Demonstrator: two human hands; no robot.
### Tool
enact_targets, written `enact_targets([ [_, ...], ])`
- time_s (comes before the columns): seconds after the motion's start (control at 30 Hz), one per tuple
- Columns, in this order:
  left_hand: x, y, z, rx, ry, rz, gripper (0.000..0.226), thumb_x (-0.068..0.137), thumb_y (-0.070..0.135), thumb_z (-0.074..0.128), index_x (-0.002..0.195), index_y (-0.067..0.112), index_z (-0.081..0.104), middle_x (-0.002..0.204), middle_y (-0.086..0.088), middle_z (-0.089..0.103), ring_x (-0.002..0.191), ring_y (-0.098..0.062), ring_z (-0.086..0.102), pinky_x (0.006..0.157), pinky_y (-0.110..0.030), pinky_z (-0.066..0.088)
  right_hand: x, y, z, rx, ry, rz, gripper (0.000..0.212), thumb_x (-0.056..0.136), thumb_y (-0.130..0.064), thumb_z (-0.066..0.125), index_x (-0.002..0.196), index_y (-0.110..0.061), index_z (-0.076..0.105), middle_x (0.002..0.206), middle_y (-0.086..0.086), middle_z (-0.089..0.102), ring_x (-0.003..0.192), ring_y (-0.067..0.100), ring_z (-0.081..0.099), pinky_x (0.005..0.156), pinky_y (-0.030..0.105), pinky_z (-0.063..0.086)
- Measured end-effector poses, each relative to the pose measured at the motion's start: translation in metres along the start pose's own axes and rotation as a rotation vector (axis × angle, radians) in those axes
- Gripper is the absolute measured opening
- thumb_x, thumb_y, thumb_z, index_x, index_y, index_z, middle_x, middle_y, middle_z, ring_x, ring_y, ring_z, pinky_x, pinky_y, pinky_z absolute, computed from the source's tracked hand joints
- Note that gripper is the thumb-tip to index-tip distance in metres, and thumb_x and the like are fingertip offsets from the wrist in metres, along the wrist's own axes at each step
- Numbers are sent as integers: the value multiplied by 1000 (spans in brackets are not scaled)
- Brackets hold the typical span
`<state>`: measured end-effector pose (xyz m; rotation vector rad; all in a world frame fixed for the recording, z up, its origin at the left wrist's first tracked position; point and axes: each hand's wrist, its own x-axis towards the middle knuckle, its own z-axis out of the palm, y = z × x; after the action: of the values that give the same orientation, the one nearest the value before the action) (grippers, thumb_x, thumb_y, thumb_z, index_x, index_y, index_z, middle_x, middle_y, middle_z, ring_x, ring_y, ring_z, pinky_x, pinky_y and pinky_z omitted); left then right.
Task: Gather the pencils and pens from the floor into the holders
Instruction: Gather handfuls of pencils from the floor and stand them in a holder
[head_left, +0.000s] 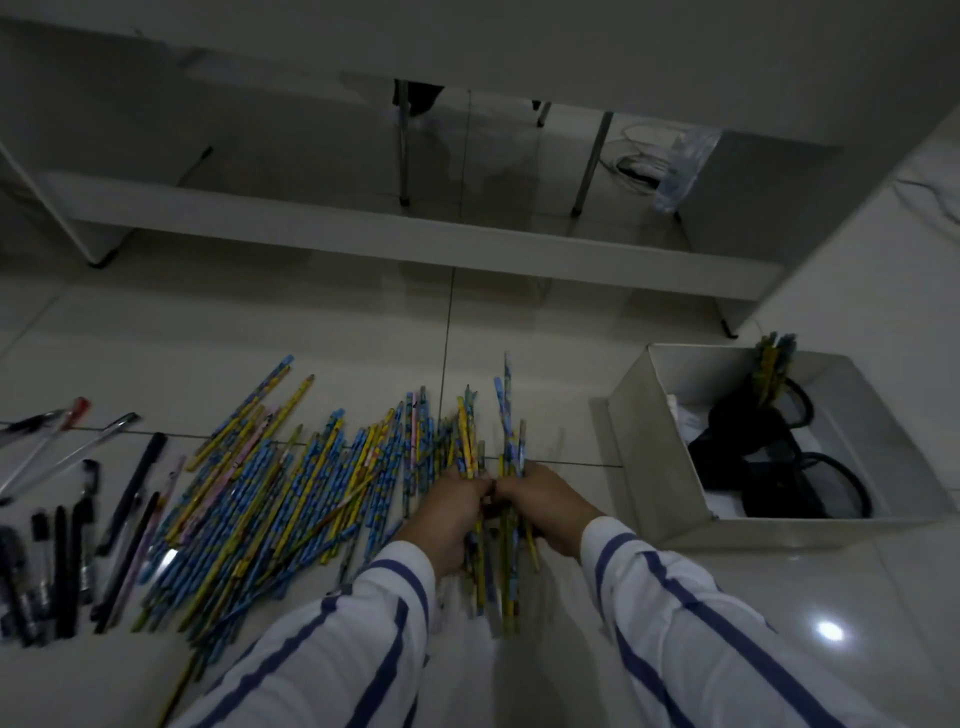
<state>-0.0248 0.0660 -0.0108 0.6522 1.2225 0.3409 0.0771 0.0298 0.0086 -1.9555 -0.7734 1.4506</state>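
Head view: the blue-and-yellow print on the pencils is too blurred to read. The left hand and right hand curl their fingers round a slim bundle of pencils above the glossy tiled floor. Loose pencils fan out to the left, with black pens beyond them and a white box to the right.

Left hand and right hand around a pencil bundle; loose pencils and pens leftward, white box rightward.
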Motion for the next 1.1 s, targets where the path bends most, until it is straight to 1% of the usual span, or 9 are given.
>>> enact_targets([
  [0.07,-5,5,9,-66,-16,4,35,98,15,45,133,10,44,112,-18,63,95,-33,64,77,-45,56,-3,-4,1,-24,-42,-45,26,72,-21,55,94,-17,68,100,15,71,94,31,68,89,45,55],
  [0.13,-9,9,13,-140,-50,-21,36,99,16,44,135,13,42,113,-18,63,94,-32,64,72,-43,56,-7,-7,0,-34,-79,-70,42,68,-22,50,107,-16,65,106,13,70,98,30,66,92,47,53],
  [0.33,-27,23,15,-227,-137,-42,39,99,24,44,138,16,46,122,-17,63,104,-34,63,74,-42,54,-17,-8,-4,29,-98,-133,35,93,-18,50,127,-13,52,118,6,64,108,23,62,99,42,49],
  [0.5,-46,41,29,-278,-230,13,31,100,24,42,118,6,61,105,-17,66,95,-31,64,82,-44,52,-34,-26,-19,210,-120,-192,25,98,-15,44,122,-20,52,111,5,64,103,21,61,93,34,50],
  [0.7,-75,73,81,-219,-281,192,21,101,26,38,111,18,55,90,-10,62,79,-27,60,65,-40,49,-69,-58,-78,179,-252,-320,25,99,-6,41,106,-25,55,101,-3,63,93,10,61,81,21,53],
  [0.83,-89,85,135,-198,-334,276,24,100,28,40,113,16,56,90,-12,62,78,-28,60,64,-37,51,-95,-74,-133,32,-205,-425,28,97,-2,45,120,-17,50,111,7,61,105,17,59,94,29,49],
  [0.97,-99,86,195,-159,-423,265,30,93,30,36,93,14,62,84,-11,59,75,-25,58,69,-34,45,-116,-74,-191,-73,-71,-481,37,92,-3,54,126,-16,45,111,7,62,110,20,58,99,36,47],
  [1.03,-102,86,225,-128,-422,295,32,94,26,33,96,13,63,89,-11,61,80,-26,58,72,-36,45,-121,-70,-221,-146,-12,-497,40,90,-5,57,128,-11,45,114,12,62,108,23,60,98,40,49],
  [1.1,-100,88,253,-40,-380,379,31,95,22,34,96,15,64,92,-9,64,83,-23,57,76,-35,44,-123,-65,-251,-186,27,-520,33,89,-3,57,120,-9,49,102,9,63,94,20,61,88,35,52],
])
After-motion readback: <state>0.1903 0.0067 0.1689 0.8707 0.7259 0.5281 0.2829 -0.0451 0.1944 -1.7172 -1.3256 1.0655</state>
